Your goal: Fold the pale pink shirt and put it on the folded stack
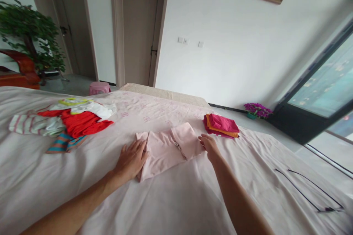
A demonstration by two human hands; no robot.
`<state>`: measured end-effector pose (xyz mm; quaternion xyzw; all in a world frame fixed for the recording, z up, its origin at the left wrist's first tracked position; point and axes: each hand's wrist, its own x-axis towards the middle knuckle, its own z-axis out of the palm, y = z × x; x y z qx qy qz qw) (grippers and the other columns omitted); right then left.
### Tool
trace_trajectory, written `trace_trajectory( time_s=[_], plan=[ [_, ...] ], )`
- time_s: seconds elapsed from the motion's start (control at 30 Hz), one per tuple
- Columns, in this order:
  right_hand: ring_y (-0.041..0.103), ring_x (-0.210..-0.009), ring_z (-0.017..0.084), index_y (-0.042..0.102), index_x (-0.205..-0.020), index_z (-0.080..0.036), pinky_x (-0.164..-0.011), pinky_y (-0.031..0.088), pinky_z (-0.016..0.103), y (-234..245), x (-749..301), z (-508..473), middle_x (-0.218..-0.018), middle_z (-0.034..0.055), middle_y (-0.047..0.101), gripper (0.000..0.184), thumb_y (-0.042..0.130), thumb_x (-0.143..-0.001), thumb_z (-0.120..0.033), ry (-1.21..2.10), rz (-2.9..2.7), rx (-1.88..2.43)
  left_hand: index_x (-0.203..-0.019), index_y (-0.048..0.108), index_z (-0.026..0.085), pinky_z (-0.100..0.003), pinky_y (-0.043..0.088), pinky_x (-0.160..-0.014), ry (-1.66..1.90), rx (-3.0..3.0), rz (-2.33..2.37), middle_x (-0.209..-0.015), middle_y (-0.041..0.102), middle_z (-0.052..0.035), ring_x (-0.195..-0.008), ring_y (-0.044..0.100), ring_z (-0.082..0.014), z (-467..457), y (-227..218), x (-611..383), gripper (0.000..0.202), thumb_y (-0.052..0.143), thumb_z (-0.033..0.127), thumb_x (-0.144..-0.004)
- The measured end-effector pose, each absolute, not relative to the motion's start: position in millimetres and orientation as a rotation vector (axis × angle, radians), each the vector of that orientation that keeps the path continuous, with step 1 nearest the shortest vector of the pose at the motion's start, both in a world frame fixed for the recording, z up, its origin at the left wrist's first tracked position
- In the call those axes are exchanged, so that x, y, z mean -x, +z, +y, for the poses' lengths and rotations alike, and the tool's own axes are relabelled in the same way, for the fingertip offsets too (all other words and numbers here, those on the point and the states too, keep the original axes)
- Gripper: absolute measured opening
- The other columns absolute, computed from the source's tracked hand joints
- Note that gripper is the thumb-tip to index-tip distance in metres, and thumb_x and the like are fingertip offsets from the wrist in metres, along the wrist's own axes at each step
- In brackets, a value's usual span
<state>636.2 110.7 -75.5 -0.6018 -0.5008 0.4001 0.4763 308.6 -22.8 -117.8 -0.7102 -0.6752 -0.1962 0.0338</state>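
Observation:
A pale pink garment (164, 150) lies partly folded on the bed sheet (171, 205), with a small dark print or trim near its right part. My left hand (132, 158) rests flat over the garment's left edge, fingers stretched out. At the right edge is my right hand (209, 145), its fingers extended and slightly apart; whether it touches the cloth I cannot tell. Just beyond that hand sits a stack of folded magenta and orange clothes (220, 125).
Loose clothes lie at the left: a red one (82, 123), a white-and-yellow one (95, 109), a striped one (35, 125) and a teal-and-brown striped piece (64, 143). Glasses (328, 209) rest at the right. A pink stool (99, 87) stands beyond the bed.

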Motion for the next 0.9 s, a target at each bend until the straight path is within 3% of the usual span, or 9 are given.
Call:
trace_trajectory(
  time_s=[0.13, 0.23, 0.37, 0.57, 0.73, 0.8, 0.9],
  plan=[
    [0.062, -0.101, 0.025, 0.068, -0.116, -0.016, -0.082, 0.048, 0.035, -90, -649, 108, -0.112, 0.0117, 0.069, 0.050, 0.051, -0.072, -0.032, 0.508, -1.461, 1.638, -0.131, 0.059, 0.019, -0.058, 0.027, -0.115, -0.776, 2.182, -1.839, -0.143, 0.056, -0.0135, -0.138, 0.043, -0.0305, -18, -116, -315, 0.042, 0.044, 0.029, -0.093],
    [0.059, -0.107, 0.024, 0.067, -0.119, -0.021, -0.090, 0.045, 0.036, -83, -624, 92, -0.119, 0.0083, 0.067, 0.043, 0.045, -0.085, -0.035, 0.288, -1.857, 1.551, -0.133, 0.057, 0.017, -0.050, 0.031, -0.117, -0.853, 2.306, -1.656, -0.144, 0.055, -0.0116, -0.141, 0.039, -0.0266, -11, -118, -316, 0.043, 0.041, 0.028, -0.095],
    [0.053, -0.118, 0.028, 0.056, -0.134, -0.021, -0.094, 0.042, 0.038, -70, -583, 70, -0.131, 0.0099, 0.062, 0.056, 0.059, -0.079, -0.031, 0.184, -2.339, 1.504, -0.141, 0.051, 0.013, -0.048, 0.034, -0.116, -0.741, 2.437, -1.616, -0.147, 0.051, -0.0145, -0.140, 0.041, -0.0276, -5, -131, -311, 0.051, 0.045, 0.035, -0.094],
    [0.057, -0.112, 0.024, 0.064, -0.120, -0.018, -0.088, 0.041, 0.030, -70, -576, 72, -0.115, 0.0099, 0.068, 0.050, 0.048, -0.074, -0.006, 0.097, -2.506, 1.564, -0.143, 0.050, 0.020, -0.051, 0.029, -0.117, -0.573, 2.437, -1.663, -0.153, 0.043, -0.0126, -0.143, 0.037, -0.0294, -7, -141, -307, 0.053, 0.049, 0.037, -0.092],
    [0.061, -0.106, 0.021, 0.066, -0.120, -0.017, -0.088, 0.041, 0.027, -71, -592, 94, -0.115, 0.0104, 0.069, 0.039, 0.049, -0.084, -0.015, 0.165, -2.388, 1.619, -0.143, 0.050, 0.020, -0.051, 0.029, -0.116, -0.554, 2.432, -1.688, -0.153, 0.044, -0.0126, -0.143, 0.036, -0.0295, -9, -138, -310, 0.053, 0.050, 0.037, -0.092],
    [0.064, -0.100, 0.021, 0.071, -0.109, -0.018, -0.084, 0.043, 0.026, -71, -595, 102, -0.110, 0.0094, 0.071, 0.031, 0.050, -0.086, -0.020, 0.269, -2.374, 1.623, -0.143, 0.049, 0.021, -0.050, 0.030, -0.117, -0.558, 2.435, -1.692, -0.153, 0.044, -0.0124, -0.143, 0.037, -0.0292, -8, -138, -310, 0.054, 0.052, 0.037, -0.092],
    [0.067, -0.082, 0.021, 0.075, -0.090, -0.017, -0.070, 0.046, 0.027, -63, -595, 111, -0.086, 0.0074, 0.075, 0.027, 0.051, -0.086, -0.026, 0.571, -2.160, 1.666, -0.141, 0.052, 0.020, -0.052, 0.029, -0.116, -0.595, 2.452, -1.706, -0.152, 0.045, -0.0132, -0.142, 0.038, -0.0295, -9, -136, -309, 0.052, 0.053, 0.035, -0.091]
  ],
)
